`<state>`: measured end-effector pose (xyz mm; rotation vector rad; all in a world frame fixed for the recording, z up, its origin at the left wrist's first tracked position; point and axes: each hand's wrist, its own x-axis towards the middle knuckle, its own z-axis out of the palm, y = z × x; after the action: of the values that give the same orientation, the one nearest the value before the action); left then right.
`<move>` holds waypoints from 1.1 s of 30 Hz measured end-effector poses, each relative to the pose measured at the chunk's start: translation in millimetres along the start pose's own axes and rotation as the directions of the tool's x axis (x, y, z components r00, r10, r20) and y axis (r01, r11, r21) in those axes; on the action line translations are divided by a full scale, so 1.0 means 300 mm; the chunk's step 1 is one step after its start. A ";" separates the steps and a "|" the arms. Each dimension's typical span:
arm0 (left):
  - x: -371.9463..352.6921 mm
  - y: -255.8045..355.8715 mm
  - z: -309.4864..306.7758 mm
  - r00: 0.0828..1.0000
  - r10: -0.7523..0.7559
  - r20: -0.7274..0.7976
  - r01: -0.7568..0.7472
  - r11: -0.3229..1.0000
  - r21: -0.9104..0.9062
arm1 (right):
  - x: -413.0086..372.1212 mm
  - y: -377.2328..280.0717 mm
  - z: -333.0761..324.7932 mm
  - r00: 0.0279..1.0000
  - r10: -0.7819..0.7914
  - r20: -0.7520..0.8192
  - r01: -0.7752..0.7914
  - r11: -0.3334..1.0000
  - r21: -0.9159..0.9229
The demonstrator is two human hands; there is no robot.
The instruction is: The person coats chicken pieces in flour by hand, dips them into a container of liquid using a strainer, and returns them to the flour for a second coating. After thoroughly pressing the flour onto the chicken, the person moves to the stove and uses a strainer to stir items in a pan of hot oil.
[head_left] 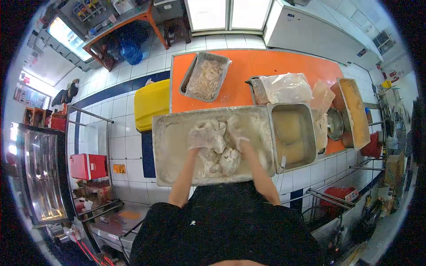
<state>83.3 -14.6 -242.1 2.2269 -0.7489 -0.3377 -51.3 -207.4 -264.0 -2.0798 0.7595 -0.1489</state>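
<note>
Head view: the left hand is touching coated pieces; can't tell whether it's gripping.
Right hand: blurring, grip unclear too.
Coated pieces: lying between both hands, nearer the left, trailing bodyward.
Tray: running lengthwise left to right.

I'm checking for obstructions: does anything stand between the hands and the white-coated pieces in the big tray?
Nothing visible does. The left hand and right hand are inside the open big tray, right among the white-coated pieces.
</note>
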 end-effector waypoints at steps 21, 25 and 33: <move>-0.020 0.148 0.035 0.986 -0.032 0.165 0.081 0.950 -0.303 | 0.041 -0.227 -0.107 0.952 -0.173 0.254 0.208 0.971 -0.117; -0.015 0.109 0.054 0.925 -0.228 0.302 0.307 0.920 -0.243 | 0.045 -0.244 -0.115 0.950 -0.058 0.307 0.070 0.997 -0.028; -0.217 -0.155 -0.137 0.837 0.484 0.254 -0.522 0.571 0.633 | -0.039 -0.206 -0.333 0.764 0.532 0.366 -0.381 0.829 -0.409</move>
<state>69.1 74.2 -247.1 2.5102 -1.7251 0.2257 -69.5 -246.0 -154.1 -2.0180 1.0106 0.7787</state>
